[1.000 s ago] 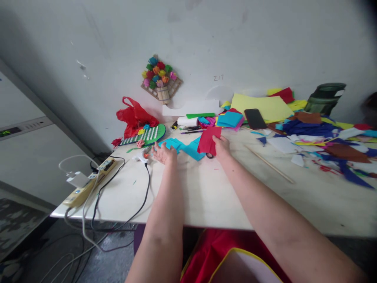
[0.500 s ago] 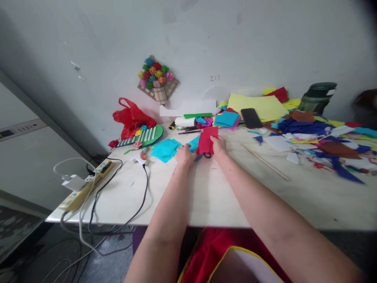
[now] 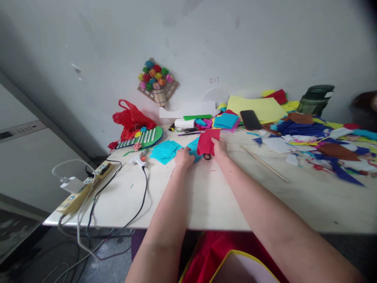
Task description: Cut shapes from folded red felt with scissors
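Note:
A piece of red paper (image 3: 205,142) is pinched in my right hand (image 3: 219,148), held by its right edge over the table. My left hand (image 3: 184,157) lies beside it, fingers stretched forward and touching light blue paper (image 3: 194,144) on the tabletop. More overlapping light blue paper pieces (image 3: 165,152) spread just left of that hand. Below the red paper shows a small black ring (image 3: 207,156); whether it belongs to a larger tool is hidden.
A glue gun (image 3: 139,159) with a cord and a power strip (image 3: 85,188) are at left. Behind are a red plastic bag (image 3: 131,120), a phone (image 3: 250,120) and yellow paper (image 3: 265,108). A wooden stick (image 3: 265,164) lies right, near heaped paper scraps (image 3: 306,129) and a bottle (image 3: 315,100).
The red paper has tilted slightly in my right hand. My left hand has drawn back a little from its edge, its fingers now over the blue paper.

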### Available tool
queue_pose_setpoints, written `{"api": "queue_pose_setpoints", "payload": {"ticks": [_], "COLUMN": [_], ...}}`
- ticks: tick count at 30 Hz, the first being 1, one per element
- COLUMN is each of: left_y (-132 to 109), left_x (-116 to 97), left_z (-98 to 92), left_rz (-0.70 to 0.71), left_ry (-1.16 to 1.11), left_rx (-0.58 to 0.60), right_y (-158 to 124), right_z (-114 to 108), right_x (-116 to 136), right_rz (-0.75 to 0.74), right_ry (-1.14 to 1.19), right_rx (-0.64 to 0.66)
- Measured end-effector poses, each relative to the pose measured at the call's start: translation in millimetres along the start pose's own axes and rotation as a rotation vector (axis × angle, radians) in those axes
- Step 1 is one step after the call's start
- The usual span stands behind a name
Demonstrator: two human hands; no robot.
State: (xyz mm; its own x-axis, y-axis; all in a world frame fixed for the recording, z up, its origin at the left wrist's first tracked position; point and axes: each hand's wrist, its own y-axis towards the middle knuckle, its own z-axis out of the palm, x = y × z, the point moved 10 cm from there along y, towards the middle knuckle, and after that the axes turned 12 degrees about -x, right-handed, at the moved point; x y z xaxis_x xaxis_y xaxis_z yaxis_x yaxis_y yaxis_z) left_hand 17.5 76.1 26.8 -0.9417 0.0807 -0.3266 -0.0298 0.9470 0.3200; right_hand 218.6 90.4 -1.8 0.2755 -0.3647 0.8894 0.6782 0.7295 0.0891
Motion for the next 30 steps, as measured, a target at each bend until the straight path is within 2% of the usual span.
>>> {"api": "queue_pose_setpoints", "payload": {"ticks": [3,6,9,18,24,30], "left_y": [0.1,-1.1,-1.8,2.9,4.6,10.4], "left_x": [-3.7,-14.4,-18.0,-13.5,-10.6,13.6], "left_z": [-0.4,1.7,4.6,-0.6,-16.0,-18.0], "left_rz": [0.051,0.18,0.225,0.191,0.17,-0.023], "left_ry": [-0.011,0.002,0.02,-0.052,-0.209,-0.222], "left_rx": [-0.009,-0.001,0.025,-0.018,-0.105,-0.136], "right_y": [0.3,-0.2,-1.1,0.6,2.0,3.0], "right_z": [-5.5,-7.7,-8.4,-10.5,-16.2,-17.7], "right_x": [-4.5,-1.1,0.9,-1.8,5.0,4.3], "right_rz": [0.085,0.104,0.121,0.128,0.134,0.141], "right_ry": [0.036,0.068,0.083,0.092,0.117,0.164], "right_rx": [-0.06,-0.08,-0.082,-0.094,-0.123,-0.14]}}
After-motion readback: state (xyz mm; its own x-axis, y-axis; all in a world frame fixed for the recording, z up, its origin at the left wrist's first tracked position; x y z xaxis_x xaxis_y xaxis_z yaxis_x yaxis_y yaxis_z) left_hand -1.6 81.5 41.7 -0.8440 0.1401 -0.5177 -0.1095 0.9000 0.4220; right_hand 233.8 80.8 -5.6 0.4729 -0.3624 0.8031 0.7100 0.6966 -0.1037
